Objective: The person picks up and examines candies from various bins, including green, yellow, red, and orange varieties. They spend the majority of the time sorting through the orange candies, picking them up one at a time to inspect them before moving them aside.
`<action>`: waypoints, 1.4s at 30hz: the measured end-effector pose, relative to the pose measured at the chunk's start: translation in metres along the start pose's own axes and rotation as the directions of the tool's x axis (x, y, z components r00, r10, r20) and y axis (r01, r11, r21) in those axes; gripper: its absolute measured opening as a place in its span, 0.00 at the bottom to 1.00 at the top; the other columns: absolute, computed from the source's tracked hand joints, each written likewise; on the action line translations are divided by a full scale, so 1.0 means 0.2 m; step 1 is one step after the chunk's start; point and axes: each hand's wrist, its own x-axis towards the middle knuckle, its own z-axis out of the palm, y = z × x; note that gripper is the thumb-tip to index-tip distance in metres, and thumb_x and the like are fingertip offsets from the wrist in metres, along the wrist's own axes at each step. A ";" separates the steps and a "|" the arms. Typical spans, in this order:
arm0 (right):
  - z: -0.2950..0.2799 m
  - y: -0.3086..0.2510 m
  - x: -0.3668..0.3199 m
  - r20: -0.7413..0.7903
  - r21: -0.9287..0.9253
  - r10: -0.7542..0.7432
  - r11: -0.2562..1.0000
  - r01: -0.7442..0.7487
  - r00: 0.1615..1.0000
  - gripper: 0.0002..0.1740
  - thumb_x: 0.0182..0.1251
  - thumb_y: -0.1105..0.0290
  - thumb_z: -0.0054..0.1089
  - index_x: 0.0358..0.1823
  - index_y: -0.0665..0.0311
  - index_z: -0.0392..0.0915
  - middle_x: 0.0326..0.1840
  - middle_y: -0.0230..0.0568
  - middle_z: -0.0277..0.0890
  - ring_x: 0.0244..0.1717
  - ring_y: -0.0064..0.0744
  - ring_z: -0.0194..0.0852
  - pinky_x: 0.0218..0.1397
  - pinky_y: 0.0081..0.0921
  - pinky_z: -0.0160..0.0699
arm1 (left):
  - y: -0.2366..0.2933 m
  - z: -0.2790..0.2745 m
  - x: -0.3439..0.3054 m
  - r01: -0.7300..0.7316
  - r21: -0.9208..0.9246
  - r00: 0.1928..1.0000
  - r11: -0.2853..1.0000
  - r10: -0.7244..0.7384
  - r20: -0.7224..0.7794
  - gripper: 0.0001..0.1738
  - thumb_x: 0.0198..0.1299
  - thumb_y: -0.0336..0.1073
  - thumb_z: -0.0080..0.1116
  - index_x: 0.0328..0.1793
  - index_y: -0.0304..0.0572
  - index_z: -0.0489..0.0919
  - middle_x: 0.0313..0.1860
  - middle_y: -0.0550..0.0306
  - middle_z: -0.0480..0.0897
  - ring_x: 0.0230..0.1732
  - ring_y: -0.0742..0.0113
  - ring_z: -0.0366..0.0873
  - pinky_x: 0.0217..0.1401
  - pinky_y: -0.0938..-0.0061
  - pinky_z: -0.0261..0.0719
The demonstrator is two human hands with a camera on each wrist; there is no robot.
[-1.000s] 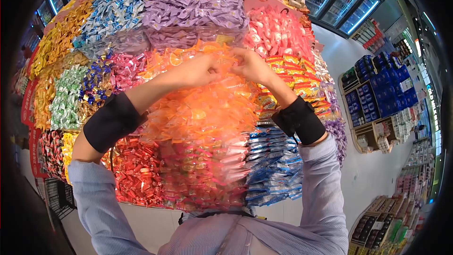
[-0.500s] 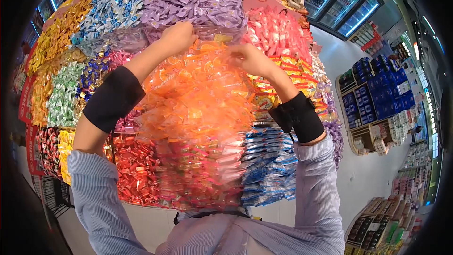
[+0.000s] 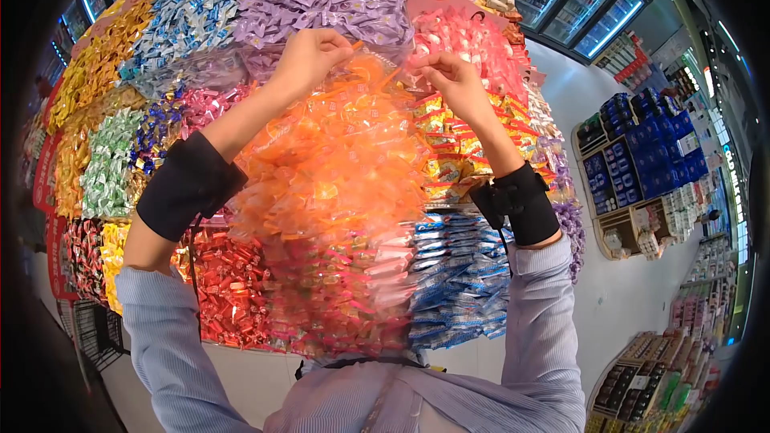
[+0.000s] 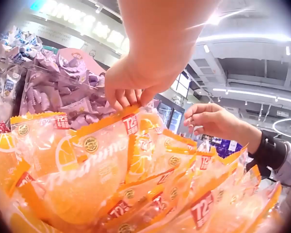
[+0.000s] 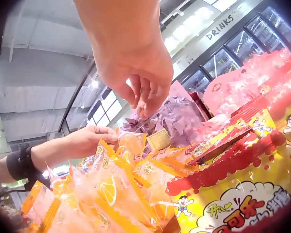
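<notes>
My left hand [image 3: 314, 54] pinches the top edge of an orange candy packet [image 4: 99, 160] at the far end of a thick pile of orange candy packets [image 3: 337, 144]. The packet is clear with orange borders and an orange-slice print. A little to the right, my right hand [image 3: 455, 84] hovers above the pile's far right corner. In the right wrist view its fingers [image 5: 148, 94] hang loosely bent with nothing between them, close over the packets and a small gold square [image 5: 158, 140].
Purple-wrapped candies [image 3: 321, 4] lie behind the orange pile, and pink ones [image 3: 461, 36] at the far right. Yellow-and-red packets [image 3: 453, 144] flank it on the right. Red candies [image 3: 228, 285] and blue packets [image 3: 461, 281] are nearer. Drink fridges [image 3: 573, 8] stand beyond.
Both hands were close together over the orange pile, then moved apart. My left hand went left, then came back toward the packets' far edge and took hold of one. My right hand rose slightly rightward.
</notes>
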 end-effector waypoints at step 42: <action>0.03 0.04 0.10 -0.184 0.308 0.255 0.932 -0.190 0.949 0.10 0.60 0.74 0.57 0.40 0.71 0.72 0.39 0.44 0.77 0.36 0.32 0.79 0.37 0.23 0.81 | -0.09 0.04 0.09 -0.169 0.262 0.951 0.950 0.087 0.297 0.11 0.58 0.33 0.54 0.45 0.35 0.76 0.36 0.52 0.80 0.40 0.66 0.78 0.43 0.72 0.75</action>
